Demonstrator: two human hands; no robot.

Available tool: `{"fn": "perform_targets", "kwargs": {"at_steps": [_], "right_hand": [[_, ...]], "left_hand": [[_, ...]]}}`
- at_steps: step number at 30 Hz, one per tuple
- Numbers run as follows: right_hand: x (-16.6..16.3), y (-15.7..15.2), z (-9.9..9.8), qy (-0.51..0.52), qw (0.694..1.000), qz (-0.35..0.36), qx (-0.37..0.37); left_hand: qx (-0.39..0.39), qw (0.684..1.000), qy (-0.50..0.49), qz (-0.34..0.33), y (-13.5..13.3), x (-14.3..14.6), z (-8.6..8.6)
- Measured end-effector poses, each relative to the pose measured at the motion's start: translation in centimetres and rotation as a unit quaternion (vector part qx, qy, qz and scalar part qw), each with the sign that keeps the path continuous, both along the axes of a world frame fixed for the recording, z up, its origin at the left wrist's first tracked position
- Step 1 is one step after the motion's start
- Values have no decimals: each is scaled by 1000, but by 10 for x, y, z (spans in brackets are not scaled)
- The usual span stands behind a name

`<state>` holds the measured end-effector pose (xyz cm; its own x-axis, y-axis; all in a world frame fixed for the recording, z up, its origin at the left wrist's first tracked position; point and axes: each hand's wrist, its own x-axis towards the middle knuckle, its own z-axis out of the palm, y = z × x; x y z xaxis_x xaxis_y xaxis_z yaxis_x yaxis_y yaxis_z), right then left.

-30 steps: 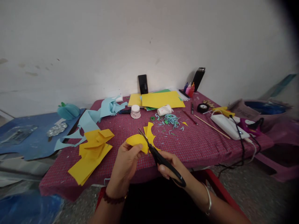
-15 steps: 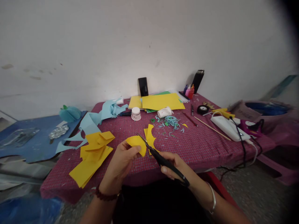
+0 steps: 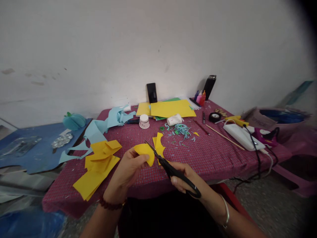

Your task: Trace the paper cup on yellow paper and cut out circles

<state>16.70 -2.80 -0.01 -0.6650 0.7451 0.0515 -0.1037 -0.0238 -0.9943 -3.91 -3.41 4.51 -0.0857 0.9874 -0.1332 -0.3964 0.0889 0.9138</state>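
Observation:
My left hand (image 3: 128, 168) pinches a rounded piece of yellow paper (image 3: 145, 152) above the near edge of the table. My right hand (image 3: 183, 177) grips black scissors (image 3: 173, 172), fingers through the handles, the blades pointing up-left along the right edge of the yellow piece. Just behind the blades a yellow offcut (image 3: 158, 145) lies on the red checked tablecloth (image 3: 210, 155).
Yellow paper scraps (image 3: 99, 165) and light blue cut paper (image 3: 99, 129) lie at left. At the back are yellow sheets (image 3: 172, 107), a white cup (image 3: 144, 121), a phone (image 3: 151, 92), a dark bottle (image 3: 209, 86) and small paint bottles (image 3: 200, 96). A glue gun (image 3: 235, 119), white box (image 3: 244, 135) and cables sit at right.
The view rose and settled slightly. My hands, the yellow piece and the scissors stay almost where they were; the scissors shifted a little along the paper's edge.

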Motion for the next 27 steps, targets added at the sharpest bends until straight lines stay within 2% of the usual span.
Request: {"fn": "perform_targets", "kwargs": {"at_steps": [8,17,21,27], "right_hand": [[3,2,-1,-10,1000,1,29],[1,6,1,-12,997,71,19],[1,3,6,-21,997,74,4],[3,2,12,-36,997,61,25]], "left_hand": [[-19,999,3,-31,-1,-9,7],[-51,992,36,-107,-5,-15,-5],[-57,988,51,-136,-10,-7,-11],[-51,984,85,-147,-11,-7,-12]]}}
